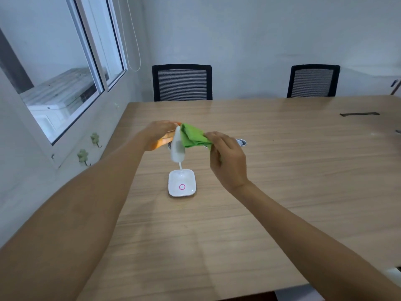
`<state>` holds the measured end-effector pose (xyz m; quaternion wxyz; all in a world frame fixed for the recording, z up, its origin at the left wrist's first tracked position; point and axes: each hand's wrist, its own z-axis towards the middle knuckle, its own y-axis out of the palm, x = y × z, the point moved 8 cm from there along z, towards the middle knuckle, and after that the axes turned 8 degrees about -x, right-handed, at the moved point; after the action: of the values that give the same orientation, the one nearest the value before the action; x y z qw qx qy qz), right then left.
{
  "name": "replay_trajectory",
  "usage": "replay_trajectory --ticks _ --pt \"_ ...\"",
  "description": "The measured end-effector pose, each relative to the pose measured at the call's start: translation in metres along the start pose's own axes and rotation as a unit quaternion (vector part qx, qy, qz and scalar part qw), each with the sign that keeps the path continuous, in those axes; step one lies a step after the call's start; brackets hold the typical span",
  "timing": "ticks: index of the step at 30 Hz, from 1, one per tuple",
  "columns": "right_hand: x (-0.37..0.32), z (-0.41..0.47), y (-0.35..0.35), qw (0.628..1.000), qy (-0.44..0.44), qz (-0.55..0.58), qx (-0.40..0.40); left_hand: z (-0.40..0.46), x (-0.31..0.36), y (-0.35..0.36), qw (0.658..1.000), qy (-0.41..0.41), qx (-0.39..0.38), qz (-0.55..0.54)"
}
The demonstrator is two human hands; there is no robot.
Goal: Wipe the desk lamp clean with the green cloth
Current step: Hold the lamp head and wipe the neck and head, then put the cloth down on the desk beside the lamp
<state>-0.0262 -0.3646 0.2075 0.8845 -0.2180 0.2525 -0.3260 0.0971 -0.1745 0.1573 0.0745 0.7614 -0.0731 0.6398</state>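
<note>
I see no legible writing, only a pink ring [182, 187] on the desk lamp [178, 148] base. Left hand [159, 133] grips the lamp head; right hand [225, 157] pinches the green cloth [193, 135] against it.

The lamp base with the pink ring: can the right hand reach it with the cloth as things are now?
Probably yes. The lamp base sits uncovered on the table, just below and left of the right hand, which holds the green cloth against the lamp head. Nothing lies between.

Glossy white plastic lamp [178, 148], soft green cloth [193, 136], matt woodgrain table [282, 170]
</note>
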Motion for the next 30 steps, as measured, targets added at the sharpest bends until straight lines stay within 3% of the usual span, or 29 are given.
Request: replay_trajectory --ticks 5,10,15,19,24,27,30 --pt "-0.016 -0.009 0.019 0.995 -0.082 -0.017 -0.052 -0.002 0.002 0.000 1.000 0.004 0.005 0.024" --pt "0.042 -0.029 0.027 0.996 0.048 -0.055 -0.057 -0.004 0.000 -0.001 1.000 -0.001 0.015 0.018" --pt "0.066 -0.056 0.051 0.978 0.099 -0.118 -0.142 -0.010 -0.020 -0.025 0.990 0.014 0.112 0.084" --pt "0.054 -0.082 0.086 0.964 0.079 -0.122 -0.224 -0.037 -0.071 -0.044 0.935 -0.018 0.159 0.317" --pt "0.021 -0.098 0.131 0.964 0.018 -0.098 -0.248 -0.083 -0.175 -0.083 0.874 -0.143 0.143 0.443" --pt "-0.011 -0.095 0.157 0.963 -0.032 -0.117 -0.242 -0.118 -0.229 -0.104 0.809 -0.208 0.127 0.534" --pt "-0.040 -0.085 0.185 0.964 -0.059 -0.101 -0.240 -0.152 -0.257 -0.107 0.781 -0.230 0.142 0.563"
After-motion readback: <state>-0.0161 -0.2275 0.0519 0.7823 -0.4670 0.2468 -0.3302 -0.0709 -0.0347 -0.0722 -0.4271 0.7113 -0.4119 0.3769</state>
